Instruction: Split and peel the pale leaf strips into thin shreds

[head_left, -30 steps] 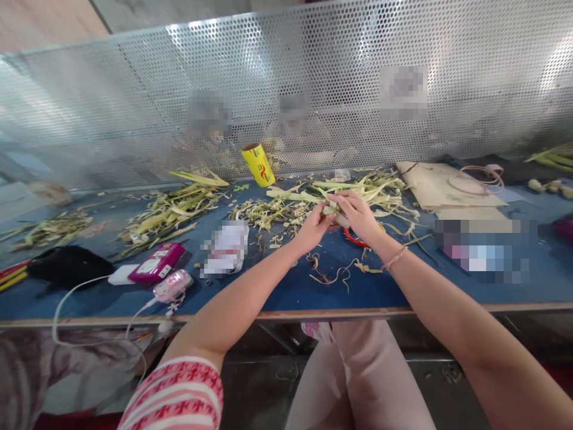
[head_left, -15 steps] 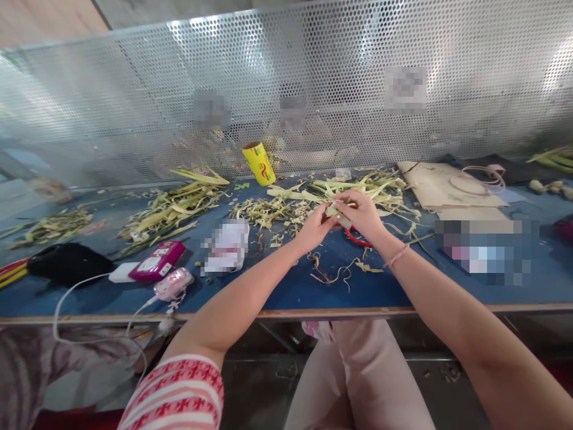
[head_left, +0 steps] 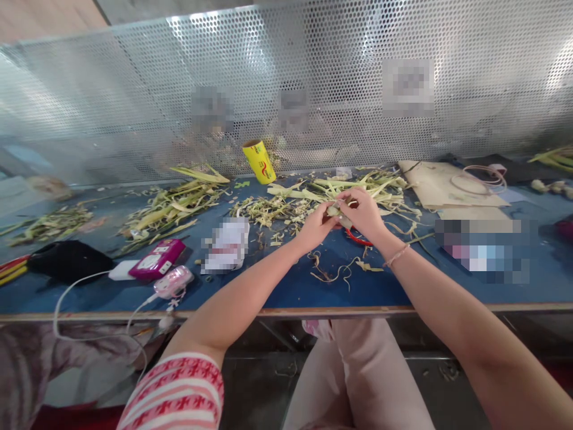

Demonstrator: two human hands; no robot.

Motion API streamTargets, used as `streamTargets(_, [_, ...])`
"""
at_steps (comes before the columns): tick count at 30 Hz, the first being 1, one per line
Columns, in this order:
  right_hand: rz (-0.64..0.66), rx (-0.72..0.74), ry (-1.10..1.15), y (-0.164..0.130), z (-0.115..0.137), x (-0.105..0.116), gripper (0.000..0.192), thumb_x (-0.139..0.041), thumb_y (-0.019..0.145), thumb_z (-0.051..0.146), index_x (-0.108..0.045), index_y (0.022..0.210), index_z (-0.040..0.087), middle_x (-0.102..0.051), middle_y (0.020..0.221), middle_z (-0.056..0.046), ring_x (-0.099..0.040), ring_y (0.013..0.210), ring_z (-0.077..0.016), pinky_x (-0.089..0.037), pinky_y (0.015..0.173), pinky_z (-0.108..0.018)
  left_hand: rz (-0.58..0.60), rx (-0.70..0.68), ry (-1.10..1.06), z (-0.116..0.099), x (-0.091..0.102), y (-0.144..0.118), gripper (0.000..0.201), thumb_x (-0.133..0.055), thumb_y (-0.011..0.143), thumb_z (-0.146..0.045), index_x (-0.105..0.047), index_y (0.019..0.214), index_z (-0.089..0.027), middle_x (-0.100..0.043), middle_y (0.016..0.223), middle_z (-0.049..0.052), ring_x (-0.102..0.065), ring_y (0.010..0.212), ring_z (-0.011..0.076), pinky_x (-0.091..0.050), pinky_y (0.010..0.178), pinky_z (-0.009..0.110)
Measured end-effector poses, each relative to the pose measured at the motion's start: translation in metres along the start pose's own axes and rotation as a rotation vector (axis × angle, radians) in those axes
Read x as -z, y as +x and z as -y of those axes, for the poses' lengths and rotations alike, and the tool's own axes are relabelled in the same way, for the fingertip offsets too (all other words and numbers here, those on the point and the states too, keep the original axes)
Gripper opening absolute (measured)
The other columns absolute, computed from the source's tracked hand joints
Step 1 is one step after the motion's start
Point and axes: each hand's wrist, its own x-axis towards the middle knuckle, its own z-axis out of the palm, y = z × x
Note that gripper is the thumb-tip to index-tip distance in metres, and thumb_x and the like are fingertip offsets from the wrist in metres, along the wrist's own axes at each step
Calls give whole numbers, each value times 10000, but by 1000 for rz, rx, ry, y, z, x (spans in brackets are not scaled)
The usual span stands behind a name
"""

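Note:
In the middle of the blue table my left hand [head_left: 314, 228] and my right hand [head_left: 362, 212] come together, fingers closed. Between their fingertips is a small pale green plant piece [head_left: 333, 211]; fingers cover much of it, so its exact kind is unclear. A red loop [head_left: 359, 239], perhaps a handle, lies just below my right hand and is partly hidden by it. Behind both hands spreads a heap of pale green leaf strips [head_left: 308, 194]. Thin dry strands [head_left: 331, 278] lie on the table nearer to me.
A yellow tube [head_left: 259, 162] stands tilted by the perforated metal screen [head_left: 322, 71]. To the left are another leaf heap [head_left: 174, 209], a purple box [head_left: 160, 260], a pink device [head_left: 173, 283] with a white cable and a black pouch [head_left: 70, 263]. Brown paper [head_left: 436, 185] lies at right.
My fingers have shifted slightly around the plant piece, and more of its pale end shows. Both hands stay in nearly the same place.

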Motion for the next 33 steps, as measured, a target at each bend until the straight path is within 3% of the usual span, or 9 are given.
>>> streamTargets(4, [22, 0, 22, 0, 2, 1, 108, -621, 783, 270, -697, 828, 206, -621, 901, -62, -589, 807, -183, -516, 704, -346, -14, -1, -2, 0, 1, 0, 351, -604, 826, -273, -474, 1134, -165, -662, 1013, 93, -683, 852, 197, -588, 799, 425])
streamTargets(10, [84, -12, 47, 0, 2, 2, 173, -610, 812, 314, -740, 860, 212, -625, 923, -74, -588, 899, -205, -496, 790, -377, -20, -8, 20, -2, 2, 2, 336, -603, 829, -305, -503, 1108, -148, -666, 977, 84, -683, 815, 192, -593, 778, 415])
streamTargets(17, [116, 69, 97, -1, 3, 3, 466, -430, 899, 558, -762, 921, 232, -632, 956, -81, -583, 994, -220, -447, 932, -404, -59, 38, -33, -7, 2, 3, 345, -615, 817, -335, -518, 1081, -135, -679, 948, 89, -694, 800, 211, -584, 787, 442])
streamTargets(21, [141, 72, 126, -1, 4, 4, 534, -370, 896, 624, -752, 945, 254, -646, 978, -70, -591, 996, -219, -443, 950, -410, -69, 41, -56, -7, 4, 3, 385, -621, 807, -416, -525, 1055, -138, -682, 959, 90, -694, 856, 226, -569, 812, 450])
streamTargets(24, [141, 28, 154, -1, 4, 3, 503, -386, 901, 595, -742, 945, 243, -662, 975, -69, -596, 987, -216, -452, 946, -409, -57, 62, -90, -4, 5, 3, 397, -611, 813, -442, -519, 1065, -150, -682, 960, 79, -693, 857, 222, -568, 808, 439])
streamTargets(30, [78, -53, 245, 1, -8, -6, 264, -522, 859, 374, -672, 1030, 239, -649, 1087, -71, -606, 1006, -208, -475, 946, -423, -71, 39, -56, -2, 5, 3, 342, -553, 863, -408, -530, 1105, -167, -665, 1006, 80, -682, 869, 213, -572, 819, 431])
streamTargets(33, [32, -129, 348, 2, -14, -12, 328, -567, 818, 333, -584, 1135, 249, -602, 1162, -72, -615, 975, -184, -503, 914, -403, -98, 21, -4, -2, 4, 3, 330, -537, 871, -417, -541, 1088, -168, -657, 1020, 83, -675, 873, 211, -576, 813, 419])
